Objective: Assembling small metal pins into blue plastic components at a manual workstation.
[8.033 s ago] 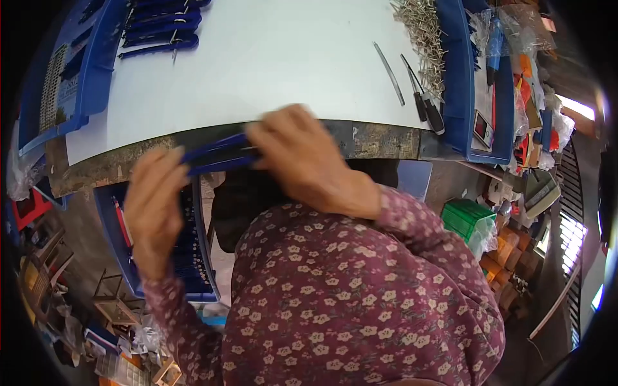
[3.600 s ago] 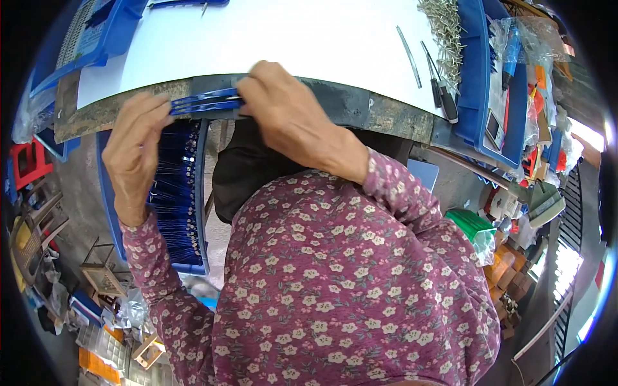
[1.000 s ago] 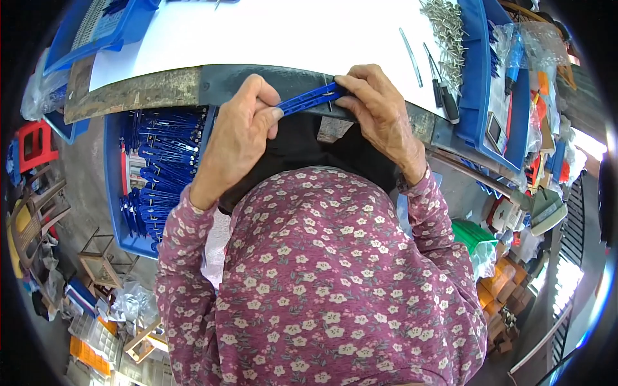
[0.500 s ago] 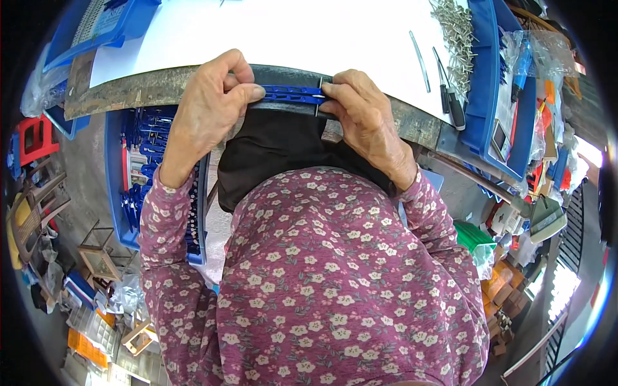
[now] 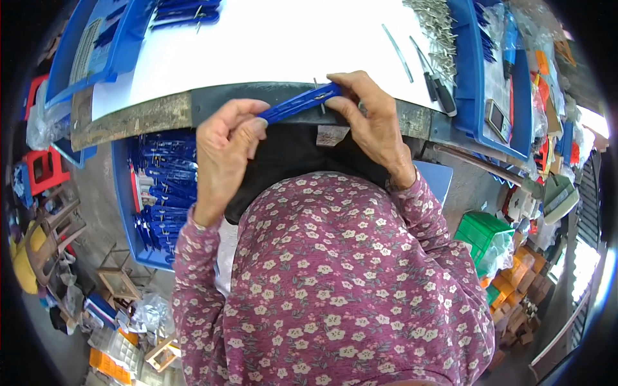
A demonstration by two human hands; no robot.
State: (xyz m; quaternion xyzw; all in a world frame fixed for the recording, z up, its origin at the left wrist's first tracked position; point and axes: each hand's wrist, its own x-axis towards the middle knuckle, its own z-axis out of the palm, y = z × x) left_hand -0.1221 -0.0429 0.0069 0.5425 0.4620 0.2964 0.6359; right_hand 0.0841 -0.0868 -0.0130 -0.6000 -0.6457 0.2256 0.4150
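Between my two hands, at the table's near edge, is a long, narrow blue plastic piece (image 5: 295,105) with slots along it. It tilts up toward the right, and a thin metal pin (image 5: 315,83) crosses it near its right end. My left hand (image 5: 230,138) pinches the lower left end between thumb and fingers. With thumb and forefinger, my right hand (image 5: 373,112) grips the upper right end. The fingertips partly cover both ends of the piece.
Many metal pins (image 5: 440,38) lie at the table's far right, beside dark-handled tools (image 5: 443,93). Blue bins (image 5: 470,116) stand at both sides. More blue pieces (image 5: 183,14) rest at the far left. A lower blue bin (image 5: 122,193) holds many similar parts.
The blue piece has gone from nearly level to tilted, its right end higher. My left hand sits slightly lower and further right in the picture. The whole view has shifted a little.
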